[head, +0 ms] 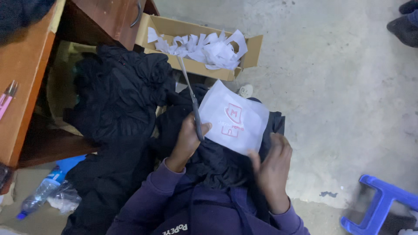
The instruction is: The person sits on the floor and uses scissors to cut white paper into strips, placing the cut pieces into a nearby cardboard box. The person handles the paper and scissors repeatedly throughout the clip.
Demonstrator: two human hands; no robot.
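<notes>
The white paper sheet [237,119] with a red printed emblem lies on dark cloth over the person's lap, at the centre of the view. The left hand [188,140] holds the scissors [191,98], its grip closed round the handles and the blades pointing toward 11 o'clock beside the sheet's left edge. The right hand [272,167] pinches the sheet's lower corner at about 5 o'clock, fingers pressed on the paper. Keeping the sheet taut and turning the paper rather than the blades would likely give a cleaner cut. At 12 o'clock a cardboard box [196,65] holds white paper offcuts [209,48]; a blue plastic stool [383,204] stands at 4 o'clock, a plastic bottle [41,193] at 8 o'clock.
</notes>
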